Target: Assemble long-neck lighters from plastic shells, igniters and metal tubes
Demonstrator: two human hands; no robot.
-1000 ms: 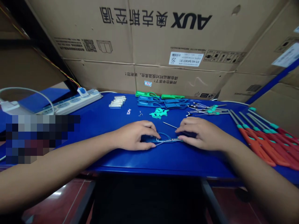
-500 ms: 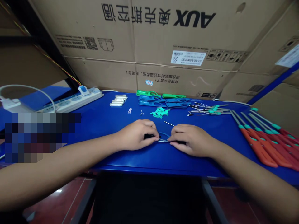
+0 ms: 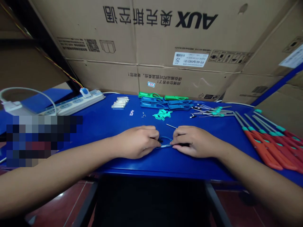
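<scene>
Two hands (image 3: 137,142), one blue loop (image 3: 165,138), one power strip (image 3: 75,104), two green plastic pieces (image 3: 151,95), four blue plastic pieces (image 3: 153,100), and roughly six red-handled screwdrivers (image 3: 262,148), their overlap making that count uncertain.

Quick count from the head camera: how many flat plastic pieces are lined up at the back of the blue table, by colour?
Green flat plastic pieces: 2
Blue flat plastic pieces: 4
Total: 6

wire loop (image 3: 167,137) — smooth blue | bench (image 3: 94,126) — glossy | carton (image 3: 99,75) — matt cardboard
</scene>
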